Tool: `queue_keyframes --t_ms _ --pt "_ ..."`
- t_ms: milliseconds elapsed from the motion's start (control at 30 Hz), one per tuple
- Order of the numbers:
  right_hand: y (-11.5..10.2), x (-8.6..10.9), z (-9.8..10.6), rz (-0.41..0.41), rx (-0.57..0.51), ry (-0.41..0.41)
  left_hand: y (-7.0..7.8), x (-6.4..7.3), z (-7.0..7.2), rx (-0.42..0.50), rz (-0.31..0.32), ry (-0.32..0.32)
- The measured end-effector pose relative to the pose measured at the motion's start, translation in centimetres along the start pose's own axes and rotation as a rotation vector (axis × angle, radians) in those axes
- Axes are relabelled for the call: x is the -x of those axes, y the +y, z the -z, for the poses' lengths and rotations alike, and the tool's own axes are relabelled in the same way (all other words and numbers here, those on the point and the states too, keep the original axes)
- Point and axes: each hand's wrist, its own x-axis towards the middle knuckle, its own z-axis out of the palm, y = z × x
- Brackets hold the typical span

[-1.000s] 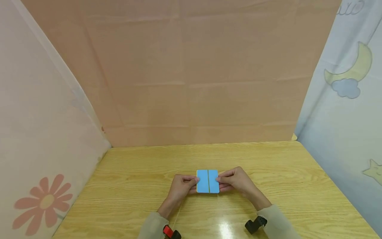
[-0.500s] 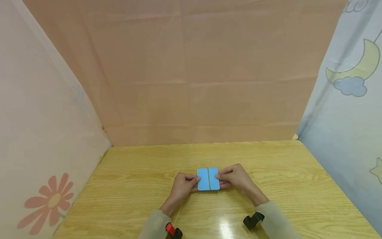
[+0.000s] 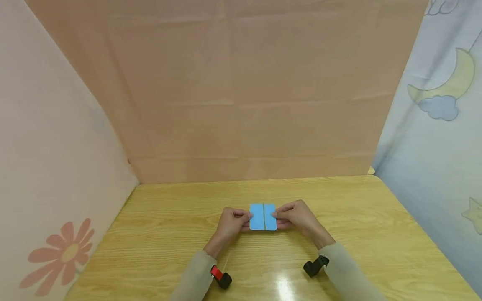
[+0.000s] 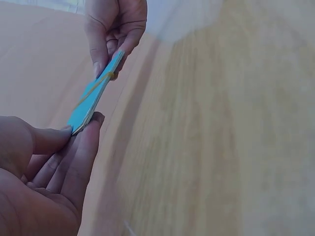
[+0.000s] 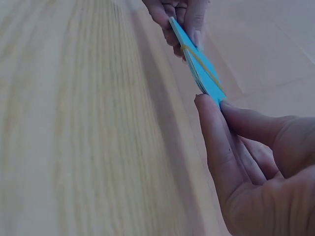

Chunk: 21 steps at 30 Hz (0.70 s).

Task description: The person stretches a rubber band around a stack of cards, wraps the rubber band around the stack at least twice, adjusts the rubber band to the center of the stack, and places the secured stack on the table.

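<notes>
Between my two hands is a thin stack of light-blue cards (image 3: 257, 217) with rounded corners. A yellowish rubber band (image 3: 264, 217) runs round its middle, and the layered edges of the stack (image 4: 97, 98) show in the left wrist view. My left hand (image 3: 231, 223) pinches the left edge, thumb on top and fingers beneath. On the opposite edge my right hand (image 3: 299, 217) pinches the same way, its thumb on the blue face in the right wrist view. Both wrist views show the stack held up off the table. Its underside is hidden in the head view.
A wood-grain table (image 3: 169, 234) lies beneath the hands. A plain peach cloth (image 3: 241, 92) hangs behind it, with a flower-printed cloth (image 3: 67, 125) on the left and a moon-printed one (image 3: 433, 146) on the right. Each wrist wears a strapped black camera (image 3: 312, 267).
Both hands have moved slightly up and away in the head view, carrying the banded card stack with them. Their pinch on its two edges stays the same.
</notes>
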Motion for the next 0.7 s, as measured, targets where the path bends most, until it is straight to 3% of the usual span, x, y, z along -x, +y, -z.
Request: queue_keyframes --t_ms 533,700 --pt "-0.4 -4.1 1.1 -0.041 0.070 0.023 0.4 -4.0 0.1 -0.115 0.047 0.016" --pt "-0.7 -4.7 1.2 -0.034 0.090 -0.005 0.3 -4.6 0.2 -0.168 0.015 0.020"
